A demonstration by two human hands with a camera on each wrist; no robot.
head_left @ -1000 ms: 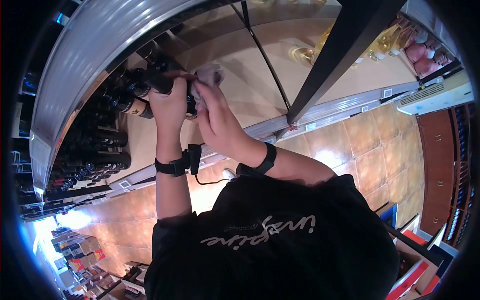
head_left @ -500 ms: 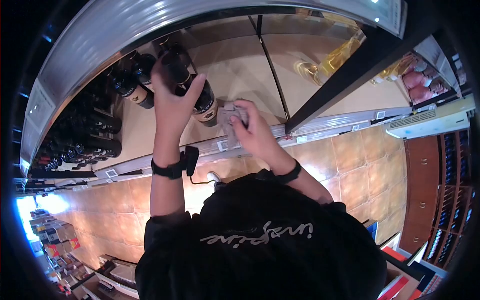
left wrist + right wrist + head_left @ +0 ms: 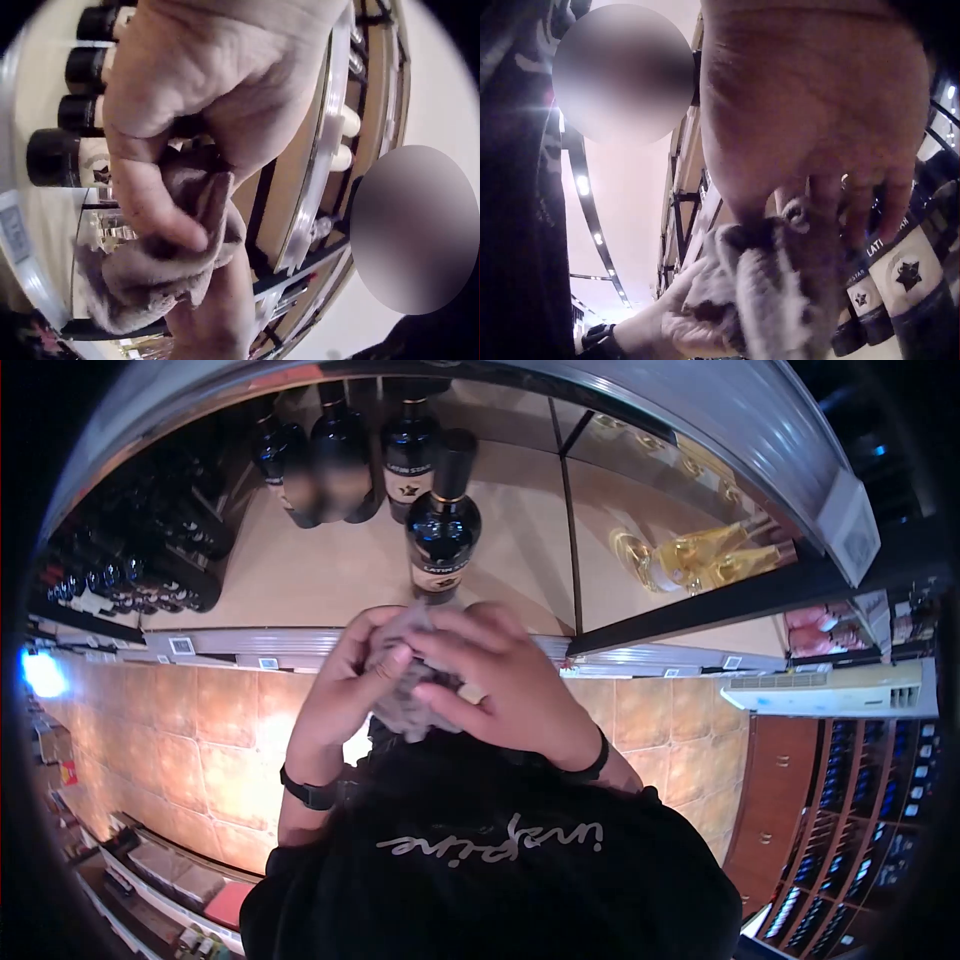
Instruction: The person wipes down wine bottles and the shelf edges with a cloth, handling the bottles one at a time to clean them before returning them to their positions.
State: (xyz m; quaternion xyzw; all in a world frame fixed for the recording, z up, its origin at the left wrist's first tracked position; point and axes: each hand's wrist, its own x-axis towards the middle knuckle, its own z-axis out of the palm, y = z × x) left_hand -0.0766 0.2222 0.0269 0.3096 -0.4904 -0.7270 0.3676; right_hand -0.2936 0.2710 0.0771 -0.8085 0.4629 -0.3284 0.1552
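Note:
Both hands are together in front of the shelf edge, holding a crumpled greyish cloth [image 3: 408, 705] between them. My left hand [image 3: 338, 685] grips the cloth, its fingers curled into the folds in the left wrist view. From the other side my right hand [image 3: 525, 685] pinches the same cloth [image 3: 772, 292] with bent fingers. Just beyond the hands a dark wine bottle [image 3: 443, 540] with a cream star label stands upright near the shelf's front. Behind it to the left is a matching bottle [image 3: 408, 460].
Two more dark bottles [image 3: 340, 455] [image 3: 283, 470] stand farther left on the pale shelf [image 3: 300, 580]. Clear bottles of yellow liquid [image 3: 690, 560] lie past a dark divider on the right. A metal shelf rim [image 3: 640, 650] runs along the front, above a tiled floor [image 3: 180, 760].
My left hand has come away from the bottle and down to the cloth in my right hand. The bottle now stands free on the shelf. The head view has turned leftward.

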